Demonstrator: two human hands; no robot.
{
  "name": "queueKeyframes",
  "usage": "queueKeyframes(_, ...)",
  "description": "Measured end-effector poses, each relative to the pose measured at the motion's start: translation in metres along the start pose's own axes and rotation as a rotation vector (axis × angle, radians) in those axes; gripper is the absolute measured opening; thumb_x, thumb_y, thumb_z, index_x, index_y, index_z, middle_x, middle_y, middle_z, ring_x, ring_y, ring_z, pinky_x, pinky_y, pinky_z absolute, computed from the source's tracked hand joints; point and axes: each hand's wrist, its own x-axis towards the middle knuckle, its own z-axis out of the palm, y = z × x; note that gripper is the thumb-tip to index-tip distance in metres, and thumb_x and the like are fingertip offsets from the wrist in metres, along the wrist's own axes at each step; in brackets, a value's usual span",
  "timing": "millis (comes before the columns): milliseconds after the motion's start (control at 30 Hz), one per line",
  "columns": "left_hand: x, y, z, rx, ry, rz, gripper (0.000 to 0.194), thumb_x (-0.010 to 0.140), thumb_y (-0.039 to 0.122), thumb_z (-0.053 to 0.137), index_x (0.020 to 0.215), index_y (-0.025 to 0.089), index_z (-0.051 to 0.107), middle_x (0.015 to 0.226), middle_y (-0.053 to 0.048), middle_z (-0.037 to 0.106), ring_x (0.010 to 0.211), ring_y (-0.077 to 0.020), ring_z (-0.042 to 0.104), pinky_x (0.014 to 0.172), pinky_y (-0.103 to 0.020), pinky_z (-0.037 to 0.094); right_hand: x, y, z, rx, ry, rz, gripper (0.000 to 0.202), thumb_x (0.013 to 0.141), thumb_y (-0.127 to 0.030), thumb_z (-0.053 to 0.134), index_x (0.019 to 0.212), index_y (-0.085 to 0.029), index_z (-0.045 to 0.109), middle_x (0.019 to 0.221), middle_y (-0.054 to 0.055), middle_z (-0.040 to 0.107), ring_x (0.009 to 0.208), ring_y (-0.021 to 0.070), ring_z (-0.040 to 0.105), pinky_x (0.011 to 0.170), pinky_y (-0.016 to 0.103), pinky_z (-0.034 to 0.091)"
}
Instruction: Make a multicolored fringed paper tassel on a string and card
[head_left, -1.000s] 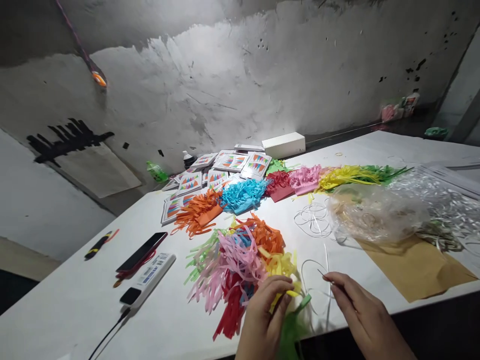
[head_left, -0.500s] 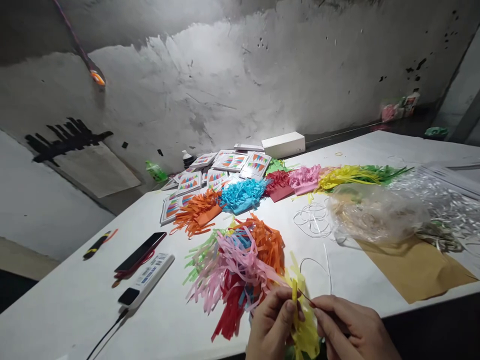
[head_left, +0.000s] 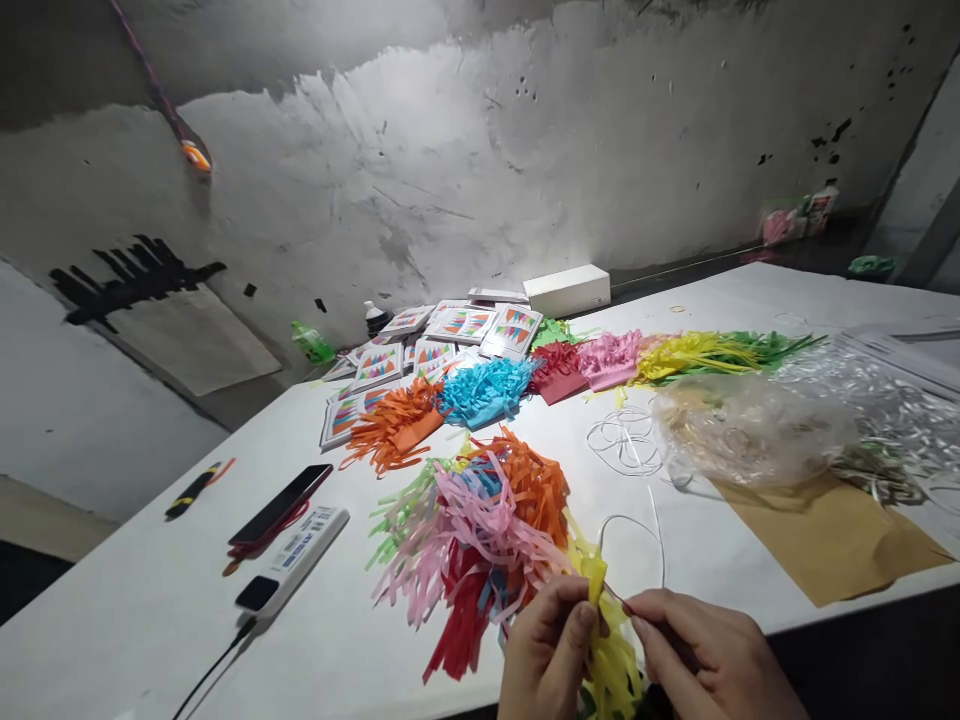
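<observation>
My left hand (head_left: 551,645) is closed in a pinch on a yellow tissue-paper tassel (head_left: 616,665), whose fringe hangs down below the fingers. Facing it, my right hand (head_left: 701,645) grips a thin reddish-brown strand (head_left: 616,597) between thumb and forefinger. That strand runs to the yellow tassel's top; how it meets the paper is partly hidden by my left fingers. Just left of my hands lies a heap of tassels, with pink fringe (head_left: 487,510), orange fringe (head_left: 551,490) and red fringe (head_left: 457,610) among others. A loop of white cord (head_left: 637,520) lies behind the tassel.
Fringed paper bundles in orange (head_left: 397,420), blue (head_left: 487,390) and other colours line the table's middle. Printed packets (head_left: 457,325) and a white box (head_left: 570,290) sit behind. At left are a phone (head_left: 283,505) and power strip (head_left: 307,550); at right, a plastic bag (head_left: 757,430) over brown paper (head_left: 832,540).
My left hand has shifted slightly right, and the yellow paper's top has turned a little between its fingers. The right hand keeps its pinch, nearly in the same place.
</observation>
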Motion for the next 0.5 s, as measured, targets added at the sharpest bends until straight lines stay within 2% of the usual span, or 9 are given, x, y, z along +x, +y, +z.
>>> queueKeyframes(67, 0.002, -0.002, -0.006, 0.198, -0.079, 0.154, 0.032, 0.087, 0.052, 0.064, 0.085, 0.022, 0.076, 0.068, -0.002, 0.067, 0.057, -0.0151, 0.056, 0.053, -0.025, 0.042, 0.003, 0.001, -0.002, 0.018, -0.076, 0.027, 0.026, 0.089, -0.048, 0.055, 0.083, -0.03, 0.072, 0.068, 0.002, 0.07, 0.057, 0.0203, 0.066, 0.052, 0.028, 0.052)
queueKeyframes(167, 0.006, -0.001, -0.013, 0.464, -0.18, 0.426, 0.02, 0.093, 0.034, 0.059, 0.094, 0.025, 0.076, 0.076, -0.005, 0.074, 0.067, -0.02, 0.066, 0.061, -0.028, 0.05, 0.009, 0.008, -0.003, 0.233, -0.181, 0.191, 0.033, 0.088, -0.056, 0.056, 0.105, -0.03, 0.067, 0.068, -0.003, 0.065, 0.045, 0.0163, 0.061, 0.045, 0.028, 0.048)
queueKeyframes(233, 0.006, -0.001, -0.014, 0.543, -0.2, 0.523, 0.019, 0.093, 0.027, 0.057, 0.1, 0.026, 0.075, 0.078, -0.007, 0.075, 0.068, -0.0207, 0.069, 0.062, -0.028, 0.052, 0.013, 0.012, -0.002, 0.377, -0.249, 0.271, 0.043, 0.085, -0.06, 0.059, 0.116, -0.031, 0.062, 0.069, -0.005, 0.064, 0.042, 0.0146, 0.059, 0.044, 0.027, 0.047)
queueKeyframes(300, 0.006, -0.003, -0.012, 0.585, -0.174, 0.569, 0.019, 0.093, 0.027, 0.055, 0.097, 0.026, 0.074, 0.077, -0.007, 0.073, 0.066, -0.0211, 0.068, 0.059, -0.028, 0.051, 0.017, 0.013, 0.0, 0.369, -0.275, 0.258, 0.038, 0.085, -0.061, 0.059, 0.106, -0.03, 0.066, 0.065, -0.006, 0.062, 0.044, 0.014, 0.058, 0.045, 0.027, 0.045)
queueKeyframes(367, 0.006, -0.01, -0.008, 0.616, -0.11, 0.568, 0.02, 0.094, 0.03, 0.053, 0.092, 0.026, 0.073, 0.074, -0.006, 0.071, 0.065, -0.0222, 0.067, 0.058, -0.031, 0.05, 0.021, 0.01, 0.0, 0.226, -0.201, 0.134, 0.029, 0.087, -0.056, 0.059, 0.087, -0.028, 0.07, 0.069, -0.003, 0.062, 0.057, 0.0166, 0.062, 0.052, 0.028, 0.047)
queueKeyframes(433, 0.008, -0.019, -0.002, 0.612, -0.058, 0.521, 0.02, 0.093, 0.034, 0.051, 0.088, 0.027, 0.069, 0.072, -0.006, 0.068, 0.065, -0.0234, 0.065, 0.059, -0.034, 0.05, 0.026, 0.004, -0.003, 0.136, -0.067, -0.031, 0.025, 0.086, -0.049, 0.063, 0.074, -0.028, 0.069, 0.081, 0.001, 0.065, 0.079, 0.0213, 0.066, 0.068, 0.03, 0.053)
queueKeyframes(500, 0.011, -0.029, 0.003, 0.564, -0.105, 0.476, 0.016, 0.091, 0.035, 0.051, 0.087, 0.028, 0.065, 0.079, -0.007, 0.069, 0.072, -0.0261, 0.066, 0.064, -0.038, 0.052, 0.032, -0.004, -0.008, 0.231, 0.037, -0.105, 0.022, 0.085, -0.044, 0.066, 0.072, -0.028, 0.07, 0.088, 0.003, 0.068, 0.091, 0.0235, 0.066, 0.081, 0.032, 0.054)
